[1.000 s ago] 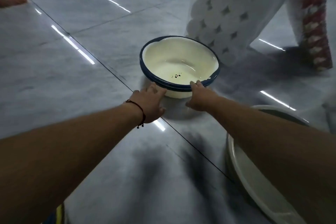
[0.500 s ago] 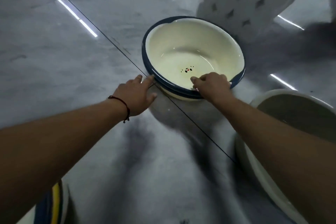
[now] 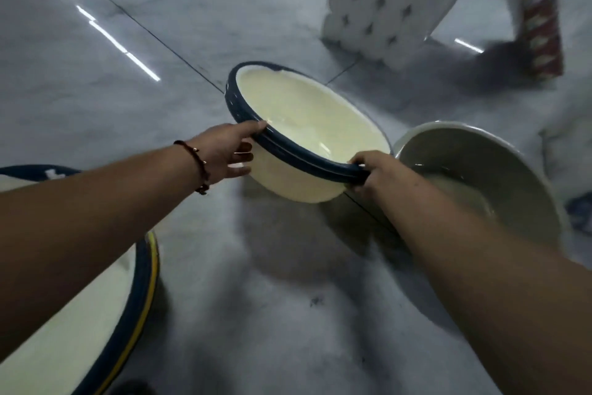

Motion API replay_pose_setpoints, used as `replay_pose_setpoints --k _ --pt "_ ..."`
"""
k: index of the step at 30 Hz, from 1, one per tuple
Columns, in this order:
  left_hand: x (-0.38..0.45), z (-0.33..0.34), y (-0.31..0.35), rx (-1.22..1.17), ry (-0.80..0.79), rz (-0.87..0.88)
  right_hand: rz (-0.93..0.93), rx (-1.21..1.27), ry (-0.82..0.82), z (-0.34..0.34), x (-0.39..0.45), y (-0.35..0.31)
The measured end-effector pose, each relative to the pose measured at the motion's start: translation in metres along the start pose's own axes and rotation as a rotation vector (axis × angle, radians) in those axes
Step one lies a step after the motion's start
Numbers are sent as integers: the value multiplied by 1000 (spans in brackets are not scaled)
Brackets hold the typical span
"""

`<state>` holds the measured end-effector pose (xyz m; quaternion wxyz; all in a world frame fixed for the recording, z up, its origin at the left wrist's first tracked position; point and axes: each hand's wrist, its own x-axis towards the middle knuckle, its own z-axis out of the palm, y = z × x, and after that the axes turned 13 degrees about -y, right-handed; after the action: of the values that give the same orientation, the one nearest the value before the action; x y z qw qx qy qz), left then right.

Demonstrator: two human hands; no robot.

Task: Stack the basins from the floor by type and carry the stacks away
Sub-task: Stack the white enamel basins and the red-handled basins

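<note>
Tilting toward the right, the cream basin (image 3: 307,125) with the dark blue rim sits in the middle of the scene, held between both hands. The left hand (image 3: 224,151) meets its near-left side: the thumb lies along the top of the blue rim while the fingers spread fairly straight under the outer wall, more a cradle than a clamp. The right hand (image 3: 373,170) takes the near-right part of the rim, fingers curled over the blue edge and wrapped round it. Whether the base is off the floor (image 3: 96,90) cannot be told. A dark beaded bracelet (image 3: 200,167) circles the left wrist.

No writing or brand can be read on any basin; motion blur softens the surfaces.

This basin is round, smooth and glossy inside, with a ridged double line along the rim's outer face. Just right of it, nearly touching its rim, stands a pale grey-white basin (image 3: 480,176), deeper and dull in colour. At the near left, partly under the left forearm, lies a large cream basin (image 3: 80,314) edged in blue and yellow. Grey marbled tiles with dark seams and bright light streaks make up the floor. Far right stands a white pack of rolls (image 3: 384,3), beside a red patterned pack (image 3: 541,10).
</note>
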<state>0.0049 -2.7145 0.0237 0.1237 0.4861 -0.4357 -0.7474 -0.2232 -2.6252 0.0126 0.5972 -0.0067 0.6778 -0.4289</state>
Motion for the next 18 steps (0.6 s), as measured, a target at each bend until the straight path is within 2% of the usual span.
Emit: replay_pose_setpoints --k 5,8,14,18 --pt "-136 -8 7 23 28 -64 72 77 -121 13 -139 42" --pt "-214 -14 -5 -15 69 -85 -10 -41 -127 22 -211 56" --pt "-329 -34 -17 -178 289 78 -247 -165 -131 58 -321 66" --pt "-378 -52 -27 -93 308 119 -339 -295 -120 76 -361 70"
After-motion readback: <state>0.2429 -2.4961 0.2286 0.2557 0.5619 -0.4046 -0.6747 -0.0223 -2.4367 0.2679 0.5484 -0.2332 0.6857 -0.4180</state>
